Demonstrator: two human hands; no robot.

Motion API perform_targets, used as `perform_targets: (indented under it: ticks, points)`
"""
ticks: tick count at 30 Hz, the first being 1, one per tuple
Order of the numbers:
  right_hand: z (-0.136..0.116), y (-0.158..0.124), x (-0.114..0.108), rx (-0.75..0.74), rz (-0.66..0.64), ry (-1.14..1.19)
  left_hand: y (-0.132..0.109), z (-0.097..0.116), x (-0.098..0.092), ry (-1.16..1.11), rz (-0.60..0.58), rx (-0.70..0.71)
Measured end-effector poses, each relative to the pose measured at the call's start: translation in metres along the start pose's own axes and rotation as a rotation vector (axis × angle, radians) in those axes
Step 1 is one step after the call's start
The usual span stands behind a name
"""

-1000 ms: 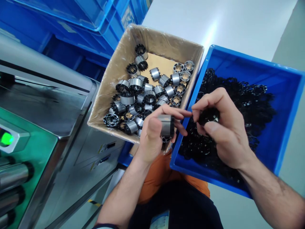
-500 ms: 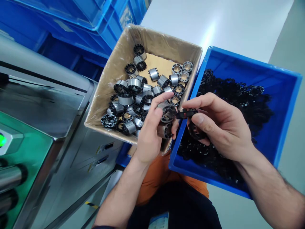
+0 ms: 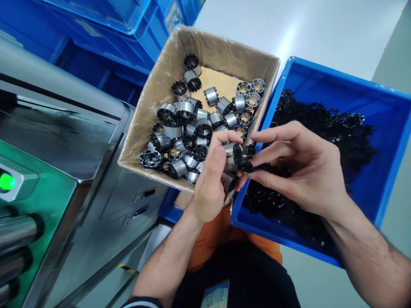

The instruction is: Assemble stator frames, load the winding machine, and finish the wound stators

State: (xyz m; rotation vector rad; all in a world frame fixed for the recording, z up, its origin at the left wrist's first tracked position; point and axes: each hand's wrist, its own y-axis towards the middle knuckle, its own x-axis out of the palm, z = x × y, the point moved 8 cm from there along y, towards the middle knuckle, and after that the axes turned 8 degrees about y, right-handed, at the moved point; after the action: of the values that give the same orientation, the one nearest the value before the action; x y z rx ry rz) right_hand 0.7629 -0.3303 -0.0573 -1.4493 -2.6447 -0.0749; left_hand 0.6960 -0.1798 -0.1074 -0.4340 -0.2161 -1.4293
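Note:
My left hand [image 3: 210, 179] is closed round a silver metal cylinder part [image 3: 230, 155], held over the gap between the two boxes. My right hand [image 3: 302, 169] pinches a black plastic ring [image 3: 248, 158] with thumb and fingers and presses it against the end of that cylinder. Behind my left hand stands a cardboard box [image 3: 154, 94] lined with plastic film; it holds several silver cylinders with black ends [image 3: 186, 124]. Under my right hand a blue plastic bin [image 3: 390, 145] holds a heap of black rings [image 3: 321, 124].
A grey metal machine [image 3: 64, 141] with a lit green button [image 3: 7, 182] fills the left side. Stacked blue crates [image 3: 105, 25] stand at the back left. A white surface [image 3: 305, 30] lies behind the boxes. My lap with orange cloth [image 3: 221, 239] is below.
My right hand took a black ring out of the bin heap and brought it left to the cylinder. My left hand turned the cylinder so its end meets the ring.

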Motion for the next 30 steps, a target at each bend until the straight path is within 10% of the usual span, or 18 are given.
perform_targets:
  ticks: [17, 20, 23, 30]
  points:
    - [-0.023, -0.005, 0.01, -0.237, -0.209, -0.152, -0.006, 0.012, 0.004, 0.284, -0.173, 0.236]
    - [-0.018, 0.011, -0.025, -0.22, -0.078, -0.22, 0.005, 0.029, -0.006, 0.442, -0.149, 0.386]
    - [0.004, 0.027, -0.078, -0.076, 0.135, -0.718, 0.026, 0.057, -0.035, 0.735, 0.083, 0.432]
    - [0.074, 0.022, -0.081, 0.417, -0.306, -1.378, 0.041, 0.092, -0.062, 0.733, 0.303, 0.315]
